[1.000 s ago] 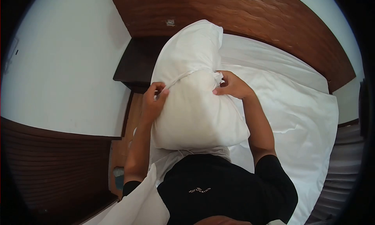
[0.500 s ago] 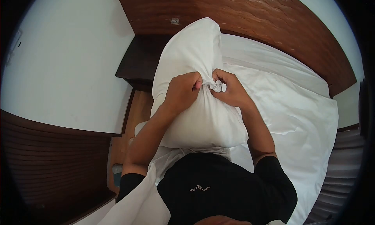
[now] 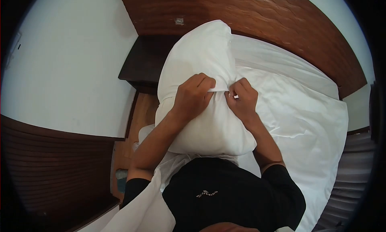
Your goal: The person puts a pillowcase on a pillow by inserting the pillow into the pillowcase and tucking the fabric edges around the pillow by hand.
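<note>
A plump white pillow (image 3: 197, 55) in a white pillowcase (image 3: 211, 129) stands against my front, at the near left side of the bed. Across its middle runs the fabric edge of the case. My left hand (image 3: 195, 95) pinches that edge on the left, fingers curled over the cloth. A short way to the right, my right hand (image 3: 242, 98) grips the same edge, a small fold of white cloth showing between thumb and fingers. The edge is stretched taut between the two hands.
White sheets cover the bed (image 3: 301, 123) on the right, below a brown wooden headboard (image 3: 257, 14). A dark bedside table (image 3: 142, 61) stands behind the pillow at left. White cloth (image 3: 140, 208) hangs over my shoulder. A ribbed dark wood panel (image 3: 56, 163) is at lower left.
My hands have moved apart, the right one outward and slightly down. The bunched cloth between them is now pulled into a straight edge. The pillow top has shifted slightly right.
</note>
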### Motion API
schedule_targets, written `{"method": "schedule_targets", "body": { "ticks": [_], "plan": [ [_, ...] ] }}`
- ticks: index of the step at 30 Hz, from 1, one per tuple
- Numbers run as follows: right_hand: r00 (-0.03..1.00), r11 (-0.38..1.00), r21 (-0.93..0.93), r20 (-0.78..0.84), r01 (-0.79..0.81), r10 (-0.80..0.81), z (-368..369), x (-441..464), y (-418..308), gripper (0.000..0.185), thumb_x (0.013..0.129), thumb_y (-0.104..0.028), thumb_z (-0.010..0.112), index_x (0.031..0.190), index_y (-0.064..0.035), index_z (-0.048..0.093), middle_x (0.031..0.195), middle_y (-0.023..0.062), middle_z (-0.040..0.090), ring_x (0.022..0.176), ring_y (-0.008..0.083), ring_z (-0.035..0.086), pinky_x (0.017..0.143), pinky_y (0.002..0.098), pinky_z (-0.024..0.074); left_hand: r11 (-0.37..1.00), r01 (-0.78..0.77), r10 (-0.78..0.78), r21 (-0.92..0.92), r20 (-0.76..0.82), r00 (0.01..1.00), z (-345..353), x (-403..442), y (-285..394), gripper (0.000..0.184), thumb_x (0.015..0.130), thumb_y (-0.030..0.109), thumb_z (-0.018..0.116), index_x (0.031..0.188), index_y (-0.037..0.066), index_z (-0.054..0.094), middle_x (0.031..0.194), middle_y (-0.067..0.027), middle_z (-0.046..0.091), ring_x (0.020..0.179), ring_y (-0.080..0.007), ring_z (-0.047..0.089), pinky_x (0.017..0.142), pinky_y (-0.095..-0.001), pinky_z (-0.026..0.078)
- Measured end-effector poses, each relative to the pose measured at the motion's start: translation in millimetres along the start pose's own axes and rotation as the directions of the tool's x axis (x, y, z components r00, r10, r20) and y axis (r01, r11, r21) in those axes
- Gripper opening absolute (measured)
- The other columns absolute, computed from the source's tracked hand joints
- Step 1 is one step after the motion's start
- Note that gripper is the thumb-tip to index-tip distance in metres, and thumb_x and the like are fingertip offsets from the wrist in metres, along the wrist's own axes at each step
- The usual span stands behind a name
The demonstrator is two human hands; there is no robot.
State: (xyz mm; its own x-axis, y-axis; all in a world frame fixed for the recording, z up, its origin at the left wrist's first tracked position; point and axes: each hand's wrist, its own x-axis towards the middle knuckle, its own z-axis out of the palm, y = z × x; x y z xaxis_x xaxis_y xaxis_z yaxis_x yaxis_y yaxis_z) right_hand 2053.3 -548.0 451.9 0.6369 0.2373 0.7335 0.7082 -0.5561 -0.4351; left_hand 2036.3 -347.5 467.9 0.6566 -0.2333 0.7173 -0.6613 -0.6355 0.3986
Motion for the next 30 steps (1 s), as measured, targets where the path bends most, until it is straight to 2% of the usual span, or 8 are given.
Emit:
{"method": "schedule_targets", "body": {
  "ticks": [2,4,6,10,18,21,24,30],
  "plan": [
    [0.997,0.999,-0.025,-0.068,0.045,-0.046,3.2,-9.5,3.2,0.026,0.066,0.006,0.074,0.082,-0.0057,0.058,0.080,0.0079,0.059,0.062,0.0258,0.060,0.053,0.0347,0.0477,0.999,-0.039,0.039,0.001,-0.021,0.999,0.3,-3.3,-4.0,0.028,0.071,-0.003,0.075,0.093,0.007,0.061,0.083,-0.0088,0.062,0.077,-0.0289,0.064,0.068,-0.0391,0.053],
    [0.995,0.993,0.068,-0.026,-0.095,0.097,0.7,-5.4,-7.8,0.027,0.068,0.006,0.073,0.090,-0.0042,0.060,0.084,0.0085,0.062,0.070,0.0236,0.064,0.063,0.0332,0.0512,0.999,-0.035,0.035,-0.004,-0.059,0.998,-2.5,-12.8,-14.1,0.028,0.072,-0.007,0.074,0.093,0.005,0.061,0.085,-0.0111,0.064,0.075,-0.0292,0.066,0.067,-0.0379,0.053],
    [0.954,0.940,0.163,0.084,-0.299,0.288,-6.8,-1.0,-14.3,0.027,0.073,0.004,0.073,0.096,-0.0040,0.062,0.088,0.0089,0.065,0.077,0.0232,0.066,0.071,0.0344,0.0527,0.973,0.228,-0.225,0.023,-0.100,0.969,-7.0,-29.6,-37.6,0.029,0.074,-0.004,0.075,0.097,0.005,0.060,0.086,-0.0128,0.064,0.074,-0.0287,0.066,0.068,-0.0366,0.054],
    [0.852,0.886,0.230,0.448,-0.402,0.270,-21.8,-4.5,15.6,0.033,0.083,-0.006,0.073,0.114,-0.0055,0.063,0.103,0.0103,0.067,0.099,0.0230,0.066,0.088,0.0384,0.0519,0.840,0.541,-0.542,-0.039,-0.088,0.836,-31.5,-59.6,-93.0,0.019,0.092,0.012,0.073,0.103,0.003,0.061,0.089,-0.0096,0.068,0.079,-0.0188,0.066,0.073,-0.0314,0.052],
    [0.707,0.829,0.204,0.649,-0.520,0.283,-32.0,-16.0,21.1,0.061,0.080,-0.016,0.081,0.132,-0.0073,0.051,0.117,0.0111,0.063,0.114,0.0267,0.059,0.096,0.0397,0.0495,0.566,0.795,-0.802,-0.217,0.080,0.593,7.4,-242.4,-224.1,0.011,0.093,0.009,0.066,0.101,0.001,0.064,0.085,-0.0024,0.065,0.078,-0.0102,0.058,0.073,-0.0266,0.047],
    [0.754,0.839,0.231,0.594,-0.493,0.280,-16.5,-22.6,30.0,0.053,0.077,-0.011,0.081,0.120,-0.0055,0.052,0.107,0.0095,0.062,0.102,0.0255,0.059,0.091,0.0362,0.0492,0.472,0.757,-0.837,-0.451,0.038,0.545,24.7,-258.1,-222.5,0.011,0.096,0.010,0.063,0.104,0.003,0.066,0.086,-0.0009,0.065,0.078,-0.0090,0.058,0.074,-0.0257,0.048],
    [0.766,0.861,0.155,0.551,-0.484,0.331,-14.0,-23.5,36.5,0.044,0.074,-0.006,0.079,0.108,-0.0046,0.051,0.093,0.0079,0.059,0.085,0.0247,0.056,0.082,0.0337,0.0478,0.141,0.584,-0.858,-0.799,0.195,0.474,28.2,-266.1,-233.7,0.015,0.097,0.011,0.061,0.110,0.003,0.065,0.092,-0.0026,0.067,0.083,-0.0107,0.061,0.076,-0.0282,0.050],
    [0.861,0.776,0.373,0.219,-0.509,0.459,1.6,-52.4,87.0,0.024,0.074,0.004,0.071,0.086,-0.0030,0.050,0.075,0.0005,0.050,0.072,0.0128,0.045,0.069,0.0271,0.0405,-0.297,0.408,-0.537,-0.863,0.504,0.676,-30.6,-201.3,-161.7,0.030,0.098,0.016,0.062,0.124,0.000,0.061,0.117,-0.0074,0.069,0.103,-0.0151,0.065,0.092,-0.0331,0.054]
  ]
}}
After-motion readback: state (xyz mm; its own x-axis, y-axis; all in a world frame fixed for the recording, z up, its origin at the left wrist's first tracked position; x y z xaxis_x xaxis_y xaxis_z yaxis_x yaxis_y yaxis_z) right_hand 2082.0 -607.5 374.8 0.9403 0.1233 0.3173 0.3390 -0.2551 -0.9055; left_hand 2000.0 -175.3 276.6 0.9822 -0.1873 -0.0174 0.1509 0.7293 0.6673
